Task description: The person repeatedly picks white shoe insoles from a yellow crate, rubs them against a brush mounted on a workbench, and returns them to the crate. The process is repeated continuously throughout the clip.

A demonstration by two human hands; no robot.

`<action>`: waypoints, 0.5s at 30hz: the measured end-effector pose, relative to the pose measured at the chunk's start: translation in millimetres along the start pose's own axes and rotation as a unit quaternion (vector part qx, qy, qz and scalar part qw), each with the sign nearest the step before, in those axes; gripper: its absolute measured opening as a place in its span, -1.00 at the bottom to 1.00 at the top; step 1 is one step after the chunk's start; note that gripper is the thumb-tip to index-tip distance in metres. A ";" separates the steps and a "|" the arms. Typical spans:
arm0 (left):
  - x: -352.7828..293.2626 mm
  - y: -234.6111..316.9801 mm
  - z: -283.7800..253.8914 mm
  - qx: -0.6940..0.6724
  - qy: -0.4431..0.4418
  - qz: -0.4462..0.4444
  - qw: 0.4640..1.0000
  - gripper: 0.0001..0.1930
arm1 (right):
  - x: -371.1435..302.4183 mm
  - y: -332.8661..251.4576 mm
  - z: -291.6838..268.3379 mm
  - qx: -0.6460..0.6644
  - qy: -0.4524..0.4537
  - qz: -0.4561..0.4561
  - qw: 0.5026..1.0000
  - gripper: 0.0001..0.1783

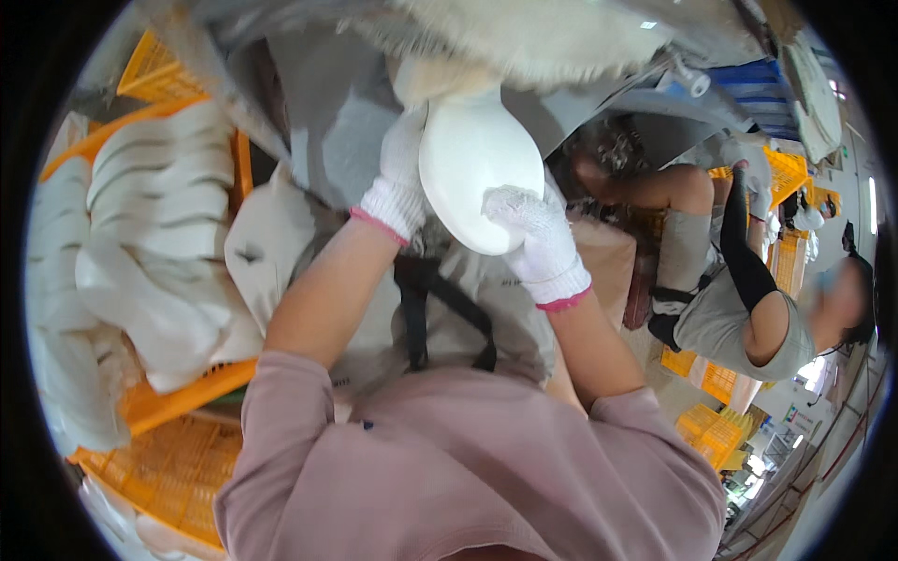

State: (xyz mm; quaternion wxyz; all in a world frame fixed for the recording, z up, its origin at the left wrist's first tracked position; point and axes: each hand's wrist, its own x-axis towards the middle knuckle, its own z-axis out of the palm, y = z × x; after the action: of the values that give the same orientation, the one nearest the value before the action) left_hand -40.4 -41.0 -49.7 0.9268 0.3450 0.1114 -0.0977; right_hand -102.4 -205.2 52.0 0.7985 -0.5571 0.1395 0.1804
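A glossy white, spoon-shaped piece (475, 159) with a rounded oval end is held out in front of me. Its narrower far end touches the frayed, pale cloth buffing wheel (552, 37). My left hand (405, 173), in a white knitted glove, grips the piece along its left side; those fingertips are hidden behind it. My right hand (531, 234), gloved the same way, is closed round the near right edge, thumb lying on top. Both gloves have pink cuffs.
On the left, an orange crate (187, 393) holds several stacked white curved pieces (159, 201), with another orange crate (178, 477) below. Grey housing (327, 103) surrounds the wheel. At right sits another person (748, 313) wearing a dark sleeve, near more orange crates (708, 435).
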 end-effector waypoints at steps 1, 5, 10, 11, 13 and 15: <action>8.5 -4.0 -5.5 0.116 -0.027 0.047 0.992 -0.58 | 6.6 -4.7 5.0 0.053 -0.026 -0.026 0.998 -0.65; 24.0 -5.1 -13.5 0.100 0.011 0.133 0.986 -0.53 | 42.7 -11.4 15.8 -0.112 -0.067 -0.095 0.987 -0.70; -53.5 17.6 4.6 -0.075 0.068 -0.093 0.990 -0.67 | -18.1 -8.5 -38.5 -0.379 -0.022 -0.023 0.925 -0.54; -85.2 28.1 8.3 0.163 0.046 -0.001 0.986 -0.67 | -35.7 -6.6 -62.4 -0.506 -0.043 -0.093 0.857 -0.41; -154.6 57.3 8.5 0.490 0.020 0.258 0.832 -0.62 | -56.9 -6.7 -91.7 -0.430 -0.065 -0.046 0.899 -0.35; -211.3 102.8 -11.0 0.628 0.192 0.317 0.684 -0.63 | -85.3 -11.0 -125.8 -0.251 -0.113 0.079 0.958 -0.39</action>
State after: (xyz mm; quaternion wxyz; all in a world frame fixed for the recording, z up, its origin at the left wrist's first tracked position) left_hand -217.5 64.6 63.6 0.4272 0.8721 0.0833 0.2236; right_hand -176.7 -338.2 54.5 0.6266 -0.7029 0.0426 0.3338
